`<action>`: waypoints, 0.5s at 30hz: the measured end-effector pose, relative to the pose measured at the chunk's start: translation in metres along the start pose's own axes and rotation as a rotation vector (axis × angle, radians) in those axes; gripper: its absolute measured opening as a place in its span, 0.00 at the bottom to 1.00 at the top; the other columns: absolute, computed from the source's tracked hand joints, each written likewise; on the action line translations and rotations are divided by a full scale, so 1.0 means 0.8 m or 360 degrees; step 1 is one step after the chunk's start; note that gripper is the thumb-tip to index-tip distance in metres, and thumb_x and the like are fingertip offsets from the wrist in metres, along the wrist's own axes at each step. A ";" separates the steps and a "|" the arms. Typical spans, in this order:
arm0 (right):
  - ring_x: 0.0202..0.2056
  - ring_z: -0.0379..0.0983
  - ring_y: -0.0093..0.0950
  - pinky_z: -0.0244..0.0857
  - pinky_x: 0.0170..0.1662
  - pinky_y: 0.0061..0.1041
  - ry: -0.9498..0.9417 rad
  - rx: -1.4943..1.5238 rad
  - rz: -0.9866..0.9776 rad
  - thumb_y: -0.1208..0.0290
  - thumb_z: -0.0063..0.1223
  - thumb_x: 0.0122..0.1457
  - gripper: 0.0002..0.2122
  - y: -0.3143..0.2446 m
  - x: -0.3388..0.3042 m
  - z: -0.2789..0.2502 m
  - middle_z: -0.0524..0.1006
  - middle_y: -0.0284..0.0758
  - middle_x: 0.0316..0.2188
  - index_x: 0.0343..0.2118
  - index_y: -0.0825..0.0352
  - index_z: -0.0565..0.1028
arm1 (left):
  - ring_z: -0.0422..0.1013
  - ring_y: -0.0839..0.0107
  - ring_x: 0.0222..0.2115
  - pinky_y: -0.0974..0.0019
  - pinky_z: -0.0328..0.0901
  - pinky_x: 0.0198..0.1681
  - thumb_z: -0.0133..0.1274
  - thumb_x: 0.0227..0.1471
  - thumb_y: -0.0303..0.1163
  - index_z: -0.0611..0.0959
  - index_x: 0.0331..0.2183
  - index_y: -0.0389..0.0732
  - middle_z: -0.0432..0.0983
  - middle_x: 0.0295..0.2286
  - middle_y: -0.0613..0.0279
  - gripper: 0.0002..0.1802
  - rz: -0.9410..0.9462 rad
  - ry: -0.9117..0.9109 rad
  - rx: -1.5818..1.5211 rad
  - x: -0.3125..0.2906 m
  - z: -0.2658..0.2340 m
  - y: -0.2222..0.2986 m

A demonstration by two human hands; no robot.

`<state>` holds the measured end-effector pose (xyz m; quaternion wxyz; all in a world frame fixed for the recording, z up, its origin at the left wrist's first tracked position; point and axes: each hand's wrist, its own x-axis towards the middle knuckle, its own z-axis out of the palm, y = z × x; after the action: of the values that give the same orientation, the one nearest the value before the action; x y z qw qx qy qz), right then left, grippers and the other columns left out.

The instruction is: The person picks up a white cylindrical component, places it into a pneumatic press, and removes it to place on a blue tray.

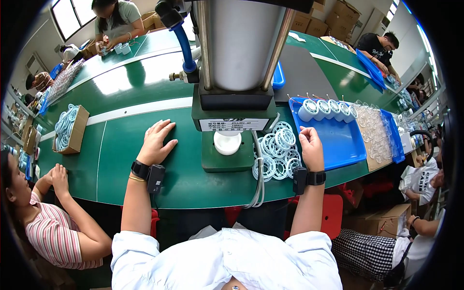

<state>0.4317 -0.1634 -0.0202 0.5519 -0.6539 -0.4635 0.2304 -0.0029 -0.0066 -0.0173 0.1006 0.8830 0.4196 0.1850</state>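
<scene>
My left hand (157, 143) lies flat on the green table, fingers stretched and thumb apart, with nothing in it. To its right stands a press (234, 104) with a metal cylinder. Under the press head, a white round cup-like part (227, 143) sits on the green base block (226, 163). My right hand (311, 145) is loosely closed, its fingertips near the thumb; nothing shows in it. It rests between a pile of light-blue plastic rings (278, 152) and a blue tray (340, 145). Several light-blue cylindrical housings with wires (325, 109) stand along the tray's far side.
A cardboard box (77, 133) of light-blue rings stands at the left. Grey cables (261, 181) hang over the front edge by the press. Clear plastic parts (374, 130) cover a board at the right. A co-worker (63, 212) sits close on my left; others work across the table.
</scene>
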 end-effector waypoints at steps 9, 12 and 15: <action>0.37 0.64 0.16 0.59 0.45 0.18 0.0007 0.0018 0.0005 0.76 0.45 0.59 0.02 0.000 0.000 0.000 0.72 0.39 0.41 0.32 0.69 0.68 | 0.55 0.55 0.57 0.54 0.46 0.60 0.54 0.48 0.40 0.71 0.52 0.44 0.62 0.53 0.54 0.28 -0.0007 -0.0011 -0.0013 0.000 -0.002 0.002; 0.37 0.64 0.17 0.59 0.45 0.18 0.0007 0.0032 0.0014 0.76 0.45 0.59 0.02 -0.001 0.000 0.001 0.72 0.39 0.41 0.32 0.69 0.68 | 0.54 0.55 0.57 0.54 0.46 0.60 0.54 0.48 0.40 0.70 0.52 0.44 0.62 0.53 0.53 0.29 -0.0012 -0.0021 -0.0011 0.000 -0.002 0.003; 0.37 0.65 0.17 0.59 0.45 0.18 0.0012 0.0046 0.0029 0.76 0.46 0.59 0.03 -0.003 -0.001 0.001 0.72 0.39 0.41 0.32 0.69 0.68 | 0.54 0.54 0.57 0.54 0.45 0.60 0.54 0.48 0.40 0.70 0.52 0.44 0.62 0.53 0.53 0.29 -0.0018 -0.0033 -0.0001 0.000 -0.004 0.006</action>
<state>0.4301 -0.1637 -0.0182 0.5609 -0.6508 -0.4522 0.2397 -0.0010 -0.0094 -0.0131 0.1063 0.8823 0.4236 0.1755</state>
